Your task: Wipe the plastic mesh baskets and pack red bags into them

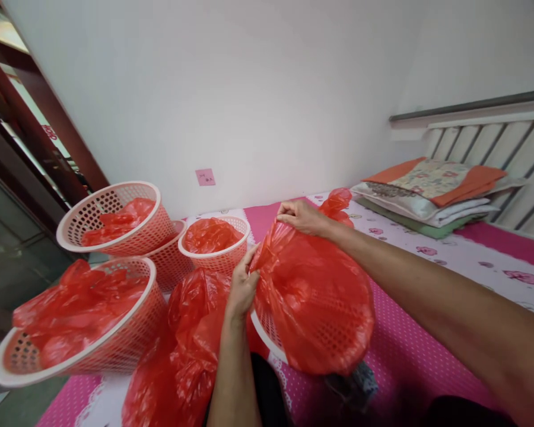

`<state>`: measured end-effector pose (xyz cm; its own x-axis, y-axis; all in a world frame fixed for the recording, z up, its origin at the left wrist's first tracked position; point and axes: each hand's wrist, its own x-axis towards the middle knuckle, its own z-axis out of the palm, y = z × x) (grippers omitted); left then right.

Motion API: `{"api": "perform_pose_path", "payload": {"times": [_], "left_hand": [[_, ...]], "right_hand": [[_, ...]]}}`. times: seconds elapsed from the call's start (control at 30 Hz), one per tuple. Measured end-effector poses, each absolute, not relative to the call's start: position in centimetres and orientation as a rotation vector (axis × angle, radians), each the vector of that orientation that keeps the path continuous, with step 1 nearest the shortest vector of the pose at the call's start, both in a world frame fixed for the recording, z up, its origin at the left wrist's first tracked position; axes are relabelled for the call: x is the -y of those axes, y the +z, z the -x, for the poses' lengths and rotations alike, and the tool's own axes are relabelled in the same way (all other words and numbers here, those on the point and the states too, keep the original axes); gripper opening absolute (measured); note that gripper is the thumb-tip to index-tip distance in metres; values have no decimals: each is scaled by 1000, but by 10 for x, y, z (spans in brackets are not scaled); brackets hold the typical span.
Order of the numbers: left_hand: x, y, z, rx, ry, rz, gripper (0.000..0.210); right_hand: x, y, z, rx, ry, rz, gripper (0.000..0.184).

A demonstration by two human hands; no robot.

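A red plastic bag [311, 296] is stretched over a pink perforated basket [267, 329], which tilts in front of me. My left hand [244, 281] grips the bag's edge at its left side, thumb and fingers pressed together. At the top of the bag, my right hand [300, 216] pinches another part of the edge. The basket's holes show through the thin red film, and part of its pale rim is uncovered at the lower left. A crumpled red plastic bag [187, 356] lies beside my left forearm.
Several pink baskets, including a large one [124, 332], a raised one [153, 222] and a small one [220, 261], hold red bags at the left. Folded cushions and cloths [436, 184] lie at the right, near a radiator [507, 160]. A pink patterned sheet [409, 332] covers the surface.
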<state>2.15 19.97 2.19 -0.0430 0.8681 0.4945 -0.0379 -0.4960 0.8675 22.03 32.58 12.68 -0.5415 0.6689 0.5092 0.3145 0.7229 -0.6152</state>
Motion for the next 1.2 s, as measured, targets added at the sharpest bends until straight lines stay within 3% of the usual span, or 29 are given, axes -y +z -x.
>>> {"api": "perform_pose_path", "payload": {"times": [0.17, 0.33, 0.47, 0.6, 0.73, 0.83, 0.93, 1.07, 1.13, 1.2], "left_hand": [[-179, 32, -1, -925, 1678, -1469, 65], [-158, 36, 25, -1016, 1755, -1321, 68], [-161, 23, 44, -1027, 1855, -1216, 72], [-170, 10, 59, -1159, 1890, -1127, 60], [-175, 4, 61, -1279, 1786, -1128, 49], [-181, 0, 57, -1342, 1751, -1192, 44], [-188, -5, 52, -1420, 1751, -1205, 46], [-195, -11, 53, -1545, 1772, -1222, 50], [-197, -13, 54, -1589, 1785, -1248, 50], [-200, -14, 53, -1633, 1779, -1274, 49]], "right_hand": [[-311, 149, -222, 2295, 619, 770, 39], [-306, 161, -255, 2522, 449, 888, 27], [-305, 147, -287, 2587, 670, 1027, 19], [-281, 138, -310, 2674, 893, 1077, 27], [-250, 133, -316, 2215, 1059, 920, 33], [-240, 106, -314, 1754, 1065, 905, 43], [-234, 55, -313, 1633, 987, 1145, 65], [-207, -17, -310, 1461, 1230, 1224, 82], [-185, -40, -306, 1430, 1302, 1282, 79], [-165, -51, -301, 1427, 1342, 1277, 63]]}}
